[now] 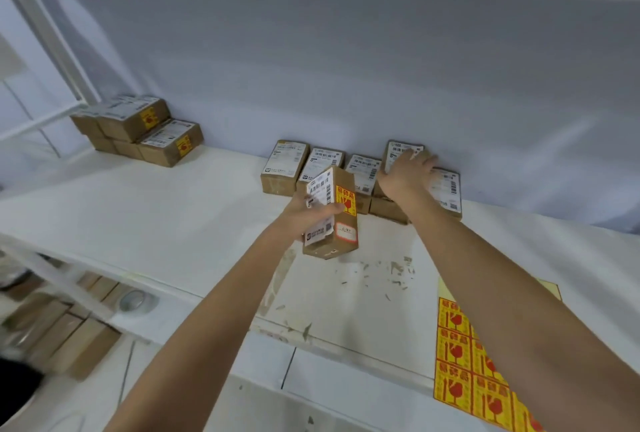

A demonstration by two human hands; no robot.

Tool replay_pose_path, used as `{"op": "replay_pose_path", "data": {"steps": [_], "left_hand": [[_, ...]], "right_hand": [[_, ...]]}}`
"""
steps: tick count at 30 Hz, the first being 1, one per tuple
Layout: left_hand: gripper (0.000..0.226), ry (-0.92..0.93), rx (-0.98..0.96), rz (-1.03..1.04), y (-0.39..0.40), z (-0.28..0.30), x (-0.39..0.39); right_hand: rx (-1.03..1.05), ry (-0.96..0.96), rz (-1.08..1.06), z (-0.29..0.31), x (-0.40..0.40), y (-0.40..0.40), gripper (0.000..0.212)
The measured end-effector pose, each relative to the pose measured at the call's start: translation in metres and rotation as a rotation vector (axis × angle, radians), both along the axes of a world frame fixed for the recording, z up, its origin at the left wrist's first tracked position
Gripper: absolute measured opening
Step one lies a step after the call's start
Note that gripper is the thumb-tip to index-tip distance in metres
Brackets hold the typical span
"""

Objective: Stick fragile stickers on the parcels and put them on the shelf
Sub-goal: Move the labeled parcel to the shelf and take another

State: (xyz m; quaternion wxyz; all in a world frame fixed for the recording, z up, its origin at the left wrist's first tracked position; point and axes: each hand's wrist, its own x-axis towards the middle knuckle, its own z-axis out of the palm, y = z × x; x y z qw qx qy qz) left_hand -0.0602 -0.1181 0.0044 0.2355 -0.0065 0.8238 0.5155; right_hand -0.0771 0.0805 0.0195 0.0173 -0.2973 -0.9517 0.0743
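1. Left hand [306,215]: fingers curled around a brown parcel [331,213], held upright above the shelf board [156,209]. A yellow-and-red fragile sticker [346,201] sits on its right face beside the white shipping label. Grip judged secure.

2. Right hand [405,171]: fingers extended and spread, lying flat on the raised parcel at the wall [403,151]. Nothing is pinched; whether it is pressing or merely resting there cannot be told.

3. Row of unstickered parcels [323,163] lies against the back wall, just beyond the held parcel. No yellow sticker shows on their upward faces.

4. Finished stack [138,128] sits well apart at the far left of the same board, stickers facing outward.

5. Sticker sheet [457,352] lies at the near right edge, partly hidden by the right forearm.

6. Risks, as judgement:
   - The raised parcel rests on others; a push from the flat hand could slide it off or disturb the row.
   - The forearm crossing the sheet could drag it over the edge.
   - The stickered parcel, set down among the unstickered row, could be mixed up.
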Motion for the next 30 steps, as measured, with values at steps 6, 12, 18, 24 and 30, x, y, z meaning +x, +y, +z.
{"op": "replay_pose_path", "data": {"steps": [6,12,18,24,30], "left_hand": [[0.087,0.039,-0.069,0.041,-0.005,-0.003,-0.019],[0.09,0.106,-0.174,0.045,-0.008,-0.006,-0.027],[0.091,0.175,-0.37,0.058,-0.017,-0.003,-0.025],[0.098,0.209,-0.581,0.057,-0.04,0.01,-0.038],[0.094,0.279,-0.764,0.122,-0.088,0.027,-0.058]], "right_hand": [[0.017,-0.095,-0.004,-0.003,-0.011,0.007,0.089],[-0.053,-0.08,-0.052,-0.007,-0.014,0.016,0.096],[-0.038,-0.091,0.01,-0.006,-0.017,0.019,0.103],[-0.07,-0.094,0.034,0.009,-0.024,0.012,0.102],[-0.122,0.008,0.164,0.038,-0.041,-0.024,0.1]]}}
